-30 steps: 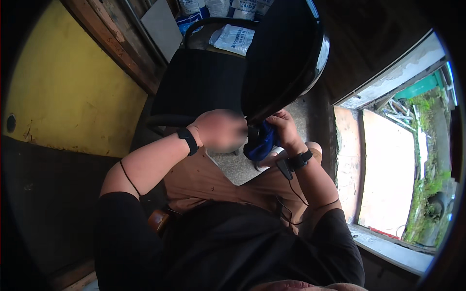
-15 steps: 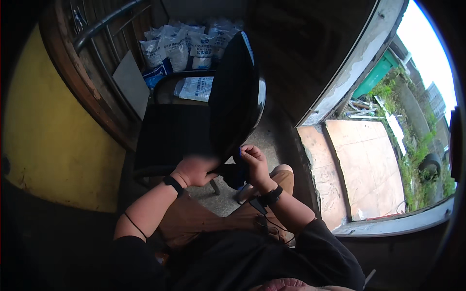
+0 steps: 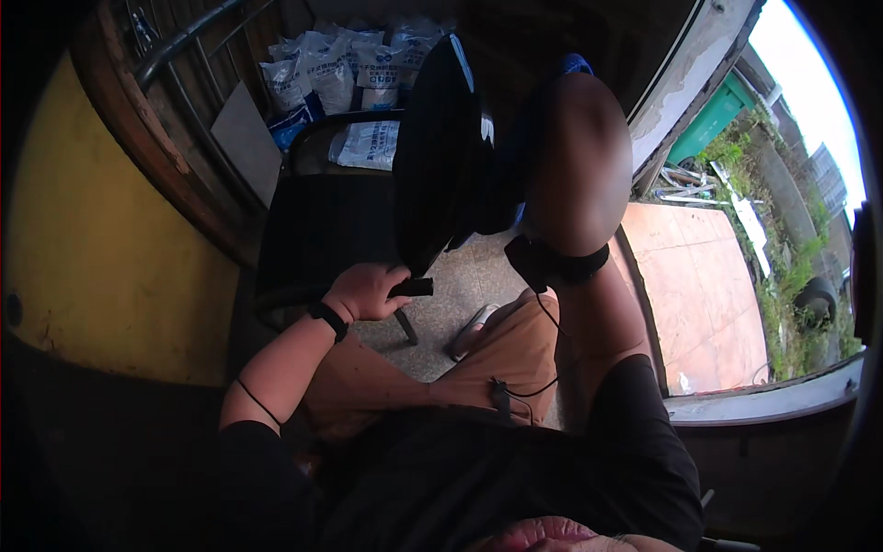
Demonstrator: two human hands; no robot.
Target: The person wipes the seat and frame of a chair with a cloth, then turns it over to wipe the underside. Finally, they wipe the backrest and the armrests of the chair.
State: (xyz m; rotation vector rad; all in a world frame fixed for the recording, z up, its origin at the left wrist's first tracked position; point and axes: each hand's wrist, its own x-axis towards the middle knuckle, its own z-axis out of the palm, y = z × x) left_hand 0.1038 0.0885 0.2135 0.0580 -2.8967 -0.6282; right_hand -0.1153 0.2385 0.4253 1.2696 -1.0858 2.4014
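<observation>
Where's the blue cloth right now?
Head view, just right of centre: the blue cloth is in the right hand, beside the rear of the chair's black backrest.

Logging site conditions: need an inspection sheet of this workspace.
Surface: speckled floor under the black chair.
Things: black chair, backrest included; blue cloth beside it.
Clutter: white bags grouped behind the chair; flat bag beyond the seat.
Grips: left grip closed on a black bar; right grip blurred, at the blue cloth, closure unclear.
Cables: thin black cable from the right wristband toward the brown trousers.
Surroundings: yellow panel at left; green container and weeds outdoors at right.
</observation>
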